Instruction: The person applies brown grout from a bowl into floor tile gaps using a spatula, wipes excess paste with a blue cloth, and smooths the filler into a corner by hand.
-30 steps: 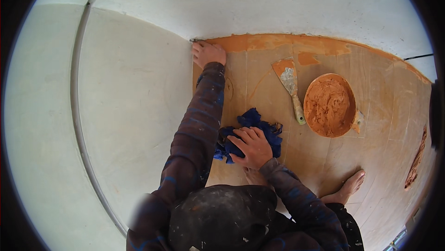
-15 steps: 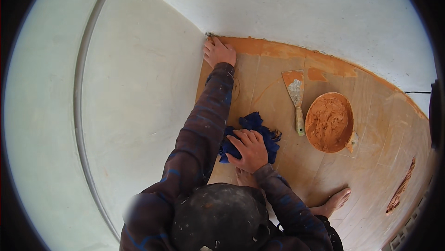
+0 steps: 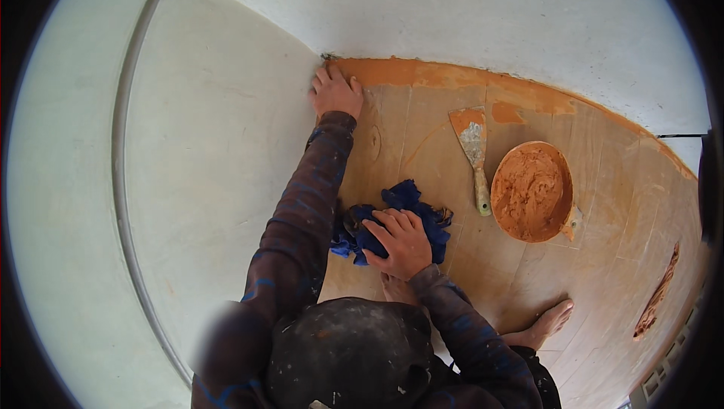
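The left hand (image 3: 335, 94) reaches into the corner, fingertips just beside the orange filler strip (image 3: 422, 75); whether it grips anything I can't tell. The right hand (image 3: 402, 244) lies relaxed, fingers spread, on a bunched blue cloth (image 3: 436, 229). The left wall (image 3: 219, 107) hems the left arm; rightward across the floor (image 3: 434, 149), a scraper (image 3: 474, 156) lies near a round pan (image 3: 558, 218) of orange paste (image 3: 530, 189)
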A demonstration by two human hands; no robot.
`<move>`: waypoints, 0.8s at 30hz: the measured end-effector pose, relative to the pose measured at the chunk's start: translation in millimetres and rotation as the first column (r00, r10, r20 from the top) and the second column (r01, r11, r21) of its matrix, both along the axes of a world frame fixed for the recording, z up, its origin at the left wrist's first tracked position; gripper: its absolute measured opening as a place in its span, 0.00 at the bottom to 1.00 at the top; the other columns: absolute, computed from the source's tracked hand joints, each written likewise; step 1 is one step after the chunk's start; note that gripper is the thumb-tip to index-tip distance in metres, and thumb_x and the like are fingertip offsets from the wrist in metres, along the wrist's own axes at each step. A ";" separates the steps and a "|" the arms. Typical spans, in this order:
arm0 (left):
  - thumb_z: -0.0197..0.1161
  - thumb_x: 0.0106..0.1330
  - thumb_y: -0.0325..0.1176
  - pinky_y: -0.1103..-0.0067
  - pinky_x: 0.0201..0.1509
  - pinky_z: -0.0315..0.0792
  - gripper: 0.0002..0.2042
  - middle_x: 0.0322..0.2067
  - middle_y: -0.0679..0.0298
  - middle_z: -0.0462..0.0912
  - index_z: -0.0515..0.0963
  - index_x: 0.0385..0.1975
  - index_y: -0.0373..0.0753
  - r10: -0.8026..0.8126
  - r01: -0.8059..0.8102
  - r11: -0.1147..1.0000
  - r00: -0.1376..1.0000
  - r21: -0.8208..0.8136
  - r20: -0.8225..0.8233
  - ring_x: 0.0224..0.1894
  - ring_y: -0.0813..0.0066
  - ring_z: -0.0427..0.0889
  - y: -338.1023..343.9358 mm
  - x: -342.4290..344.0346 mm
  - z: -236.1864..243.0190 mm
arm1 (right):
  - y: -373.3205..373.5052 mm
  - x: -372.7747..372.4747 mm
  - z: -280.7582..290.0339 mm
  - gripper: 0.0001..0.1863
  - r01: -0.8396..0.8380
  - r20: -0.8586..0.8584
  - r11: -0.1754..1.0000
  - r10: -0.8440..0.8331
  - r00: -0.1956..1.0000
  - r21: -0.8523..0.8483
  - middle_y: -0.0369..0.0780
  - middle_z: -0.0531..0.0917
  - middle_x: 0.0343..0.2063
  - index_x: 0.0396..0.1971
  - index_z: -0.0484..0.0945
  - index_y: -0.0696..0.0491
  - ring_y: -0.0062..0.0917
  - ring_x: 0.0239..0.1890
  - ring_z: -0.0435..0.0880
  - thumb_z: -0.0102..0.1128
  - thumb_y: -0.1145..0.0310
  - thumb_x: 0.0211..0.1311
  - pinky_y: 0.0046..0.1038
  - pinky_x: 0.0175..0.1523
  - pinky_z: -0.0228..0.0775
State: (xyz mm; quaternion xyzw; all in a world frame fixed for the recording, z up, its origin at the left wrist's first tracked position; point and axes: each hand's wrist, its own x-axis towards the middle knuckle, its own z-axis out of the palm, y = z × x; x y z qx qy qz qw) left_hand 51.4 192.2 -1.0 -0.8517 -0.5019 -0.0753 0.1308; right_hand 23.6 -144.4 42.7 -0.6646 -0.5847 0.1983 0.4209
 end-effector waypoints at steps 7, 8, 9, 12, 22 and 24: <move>0.56 0.67 0.44 0.54 0.64 0.64 0.31 0.62 0.51 0.68 0.67 0.70 0.40 0.134 -0.109 0.976 0.983 -0.191 0.123 0.64 0.48 0.66 -2.5 20.3 -1.0 | 0.6 2.0 -0.4 0.32 -0.001 0.011 1.000 0.001 1.000 -0.014 0.40 0.79 0.58 0.58 0.78 0.48 0.36 0.62 0.74 0.74 0.54 0.52 0.45 0.69 0.61; 0.56 0.67 0.44 0.54 0.64 0.64 0.31 0.62 0.51 0.68 0.67 0.70 0.40 0.138 -0.114 0.975 0.983 -0.190 0.118 0.64 0.48 0.66 -0.6 19.3 -3.5 | 1.6 -0.8 -0.5 0.32 0.000 0.005 1.000 0.000 1.000 -0.010 0.40 0.79 0.58 0.58 0.78 0.48 0.35 0.62 0.74 0.74 0.54 0.52 0.45 0.69 0.61; 0.56 0.66 0.43 0.55 0.63 0.62 0.31 0.62 0.53 0.67 0.67 0.70 0.39 0.157 -0.125 0.972 0.976 -0.197 0.154 0.64 0.50 0.65 0.8 18.5 -6.2 | 2.1 -2.0 -0.3 0.32 -0.004 0.001 1.000 0.004 1.000 -0.009 0.40 0.79 0.58 0.58 0.78 0.48 0.35 0.62 0.74 0.74 0.54 0.52 0.45 0.69 0.61; 0.56 0.65 0.42 0.56 0.62 0.59 0.31 0.62 0.54 0.65 0.68 0.69 0.39 0.182 -0.127 0.962 0.959 -0.241 0.220 0.63 0.51 0.63 2.3 23.5 -9.5 | 0.5 1.1 -0.8 0.32 -0.005 0.014 1.000 0.005 1.000 -0.020 0.40 0.79 0.58 0.58 0.78 0.48 0.35 0.62 0.74 0.73 0.54 0.52 0.45 0.69 0.61; 0.58 0.63 0.40 0.56 0.65 0.55 0.30 0.59 0.57 0.64 0.73 0.68 0.42 0.331 -0.170 0.893 0.875 -0.416 0.354 0.63 0.54 0.61 -0.3 27.2 -1.2 | 1.3 -0.4 -0.7 0.31 0.001 0.015 1.000 -0.001 1.000 -0.010 0.40 0.79 0.57 0.57 0.79 0.47 0.35 0.61 0.75 0.74 0.55 0.51 0.45 0.68 0.62; 0.59 0.63 0.40 0.57 0.65 0.56 0.30 0.59 0.58 0.64 0.74 0.67 0.43 0.315 -0.160 0.903 0.877 -0.398 0.362 0.62 0.55 0.61 -0.7 25.2 -0.2 | 3.1 -0.8 1.3 0.31 -0.003 0.016 1.000 0.003 1.000 -0.008 0.40 0.80 0.57 0.56 0.79 0.47 0.35 0.61 0.76 0.74 0.55 0.51 0.45 0.67 0.63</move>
